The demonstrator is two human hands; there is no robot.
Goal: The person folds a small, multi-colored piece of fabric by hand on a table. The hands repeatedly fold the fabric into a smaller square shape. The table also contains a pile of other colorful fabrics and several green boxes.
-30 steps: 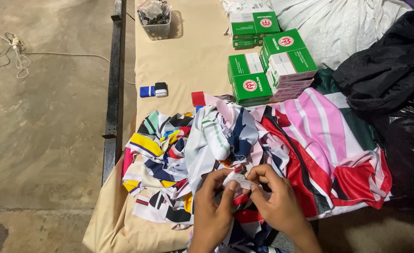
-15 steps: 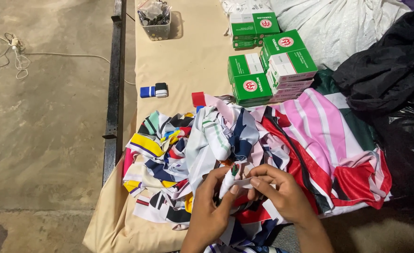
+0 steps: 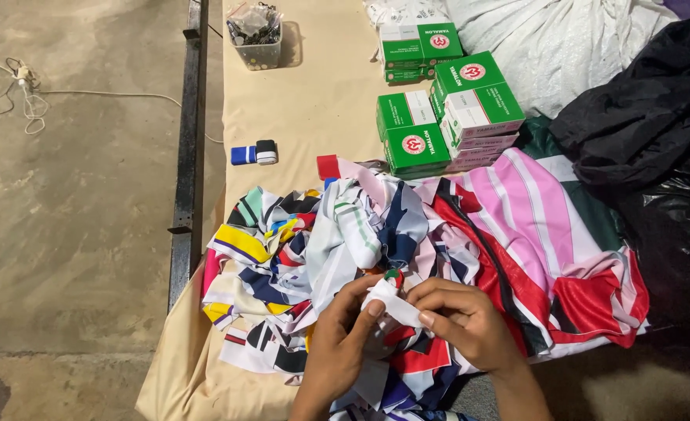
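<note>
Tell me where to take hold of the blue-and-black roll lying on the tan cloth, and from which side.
Take the blue-and-black roll across its short width, coming straight down from above. It lies flat and alone on the tan cloth, long axis left to right, with both long sides free.

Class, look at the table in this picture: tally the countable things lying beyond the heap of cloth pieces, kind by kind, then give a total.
Green-and-white cardboard boxes: at least 5 visible, stacked so more may be hidden
Clear plastic tub of small dark parts: 1
Small blue, white and black band roll: 1
Total: at least 7
</note>
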